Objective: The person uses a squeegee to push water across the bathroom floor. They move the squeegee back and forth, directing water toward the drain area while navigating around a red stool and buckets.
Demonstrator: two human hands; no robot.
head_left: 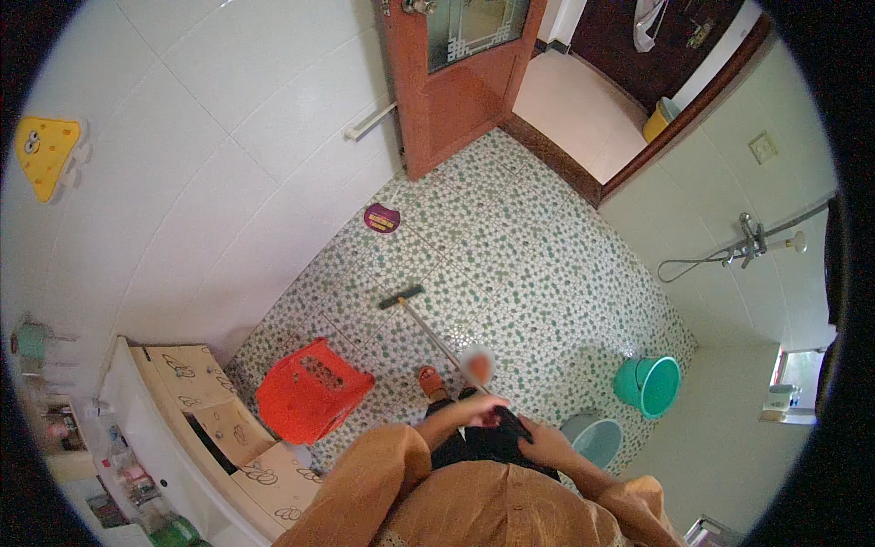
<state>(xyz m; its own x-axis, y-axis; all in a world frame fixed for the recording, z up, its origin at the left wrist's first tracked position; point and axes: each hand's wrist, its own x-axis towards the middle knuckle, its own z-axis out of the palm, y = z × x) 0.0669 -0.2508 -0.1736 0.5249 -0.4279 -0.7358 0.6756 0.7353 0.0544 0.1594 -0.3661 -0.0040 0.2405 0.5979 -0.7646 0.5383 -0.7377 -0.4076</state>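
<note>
A long-handled floor brush point(431, 333) reaches forward from my body, its dark, narrow head resting on the patterned tile floor. Near my waist, my left hand point(484, 411) is closed around the pole at the start of its black grip. My right hand point(543, 443) holds the rear end of that black grip, lower and farther right. Sandalled feet show just ahead of my hands. To the left of the pole stands a red plastic stool point(314, 390).
A teal bucket point(646, 386) and a grey-blue basin point(596, 441) stand at the right. A drawer cabinet point(225, 437) lines the lower left. The wooden door point(465, 109) is open beside a raised threshold point(557, 161). A purple flat object point(382, 218) lies near the left wall.
</note>
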